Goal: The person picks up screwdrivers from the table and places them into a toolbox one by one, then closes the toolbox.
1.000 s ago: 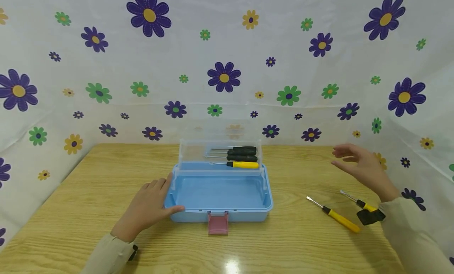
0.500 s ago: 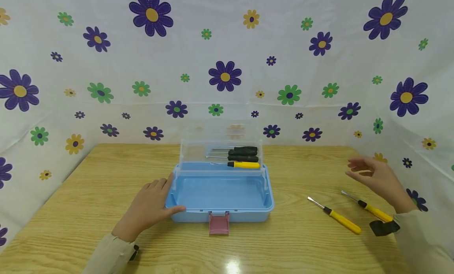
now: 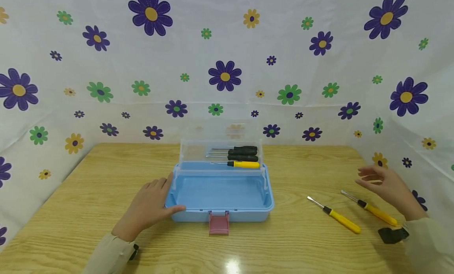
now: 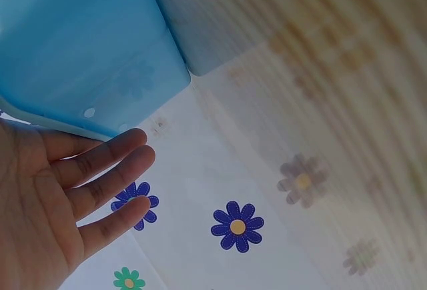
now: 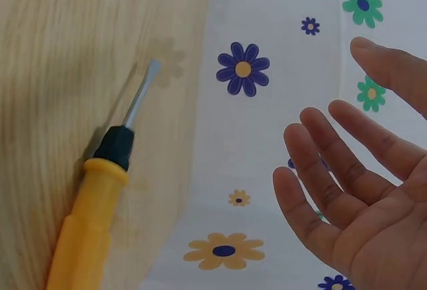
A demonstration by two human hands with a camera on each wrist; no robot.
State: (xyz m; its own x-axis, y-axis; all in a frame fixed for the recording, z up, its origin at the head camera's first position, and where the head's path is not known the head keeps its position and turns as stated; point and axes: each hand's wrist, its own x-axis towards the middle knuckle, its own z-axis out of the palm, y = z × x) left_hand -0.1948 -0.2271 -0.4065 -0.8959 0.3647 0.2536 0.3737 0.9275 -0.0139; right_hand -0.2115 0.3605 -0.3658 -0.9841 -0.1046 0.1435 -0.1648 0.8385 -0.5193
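Note:
A light blue toolbox with a pink latch stands with its clear lid up. My left hand rests against its left end, thumb over the front-left rim; the left wrist view shows the other fingers extended beside the blue wall. In the raised clear tray lie black-handled screwdrivers and a yellow-handled one. Two yellow screwdrivers lie on the table at right, one nearer the box, another farther right. Above the latter hovers my right hand, fingers loosely bent and holding nothing.
The wooden table ends at a white flowered cloth hanging behind and at both sides. The toolbox's lower compartment has a bare bottom.
My right hand has moved right and down toward the farther right screwdriver, whose handle now shows fully. The left hand and toolbox have stayed put.

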